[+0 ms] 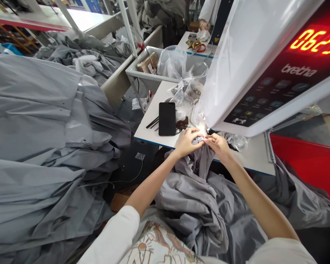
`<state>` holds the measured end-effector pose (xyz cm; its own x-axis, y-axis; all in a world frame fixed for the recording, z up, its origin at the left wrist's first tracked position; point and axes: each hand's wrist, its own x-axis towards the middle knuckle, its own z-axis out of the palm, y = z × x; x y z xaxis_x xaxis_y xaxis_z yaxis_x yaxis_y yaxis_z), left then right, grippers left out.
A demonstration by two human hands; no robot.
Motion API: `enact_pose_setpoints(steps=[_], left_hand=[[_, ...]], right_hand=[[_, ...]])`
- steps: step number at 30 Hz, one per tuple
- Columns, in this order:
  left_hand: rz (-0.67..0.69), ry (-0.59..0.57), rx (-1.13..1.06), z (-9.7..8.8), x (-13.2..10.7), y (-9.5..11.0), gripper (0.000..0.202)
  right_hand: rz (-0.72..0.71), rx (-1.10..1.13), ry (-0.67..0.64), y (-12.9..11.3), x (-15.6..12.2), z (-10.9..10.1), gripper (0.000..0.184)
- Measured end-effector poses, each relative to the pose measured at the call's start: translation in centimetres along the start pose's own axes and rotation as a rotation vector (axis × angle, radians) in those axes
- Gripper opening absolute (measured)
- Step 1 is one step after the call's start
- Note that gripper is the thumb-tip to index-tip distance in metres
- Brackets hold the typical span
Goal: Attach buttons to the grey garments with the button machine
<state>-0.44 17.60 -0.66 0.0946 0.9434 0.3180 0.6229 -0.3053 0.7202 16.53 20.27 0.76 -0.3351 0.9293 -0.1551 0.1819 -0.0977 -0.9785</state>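
My left hand (186,141) and my right hand (218,143) meet at the front edge of a white table (151,126), under a white machine head. Both pinch the top of a grey fabric piece (200,161), fingers pressed together on it. The fabric hangs down from the table edge into my lap, where it spreads in folds (198,209). The spot between my fingertips is brightly lit, and the small detail there is too small to make out.
A black phone (167,118) lies on the table beside dark tools (153,122). Plastic bags (188,90) and a grey bin (143,75) stand behind. The machine panel (280,73) overhangs at right. Piles of grey fabric (44,146) fill the left. Another person's hand (204,25) is far back.
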Motion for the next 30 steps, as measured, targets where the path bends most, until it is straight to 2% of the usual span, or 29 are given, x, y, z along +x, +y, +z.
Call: enact_pose_setpoints(steps=[5, 9, 17, 25, 28, 30], left_hand=[[-0.003, -0.009, 0.006, 0.1, 0.0, -0.1, 0.021], [0.002, -0.007, 0.004, 0.1, 0.0, 0.0, 0.021], [0.020, 0.014, 0.004, 0.2, -0.1, -0.2, 0.021], [0.013, 0.015, -0.003, 0.5, -0.1, -0.3, 0.023], [0.008, 0.018, -0.010, 0.5, -0.1, -0.4, 0.022], [0.008, 0.021, -0.010, 0.5, -0.1, -0.4, 0.022]], right_hand=[[0.107, 0.092, -0.017, -0.4, 0.2, 0.0, 0.037], [0.139, 0.092, 0.009, -0.7, 0.1, 0.1, 0.034], [0.073, -0.027, 0.040, -1.2, -0.2, 0.0, 0.033], [0.061, 0.077, 0.039, -0.9, -0.7, 0.4, 0.041], [0.033, -0.037, 0.141, -1.1, -0.4, -0.8, 0.038], [-0.077, -0.257, 0.267, -1.5, -0.2, -2.5, 0.029]])
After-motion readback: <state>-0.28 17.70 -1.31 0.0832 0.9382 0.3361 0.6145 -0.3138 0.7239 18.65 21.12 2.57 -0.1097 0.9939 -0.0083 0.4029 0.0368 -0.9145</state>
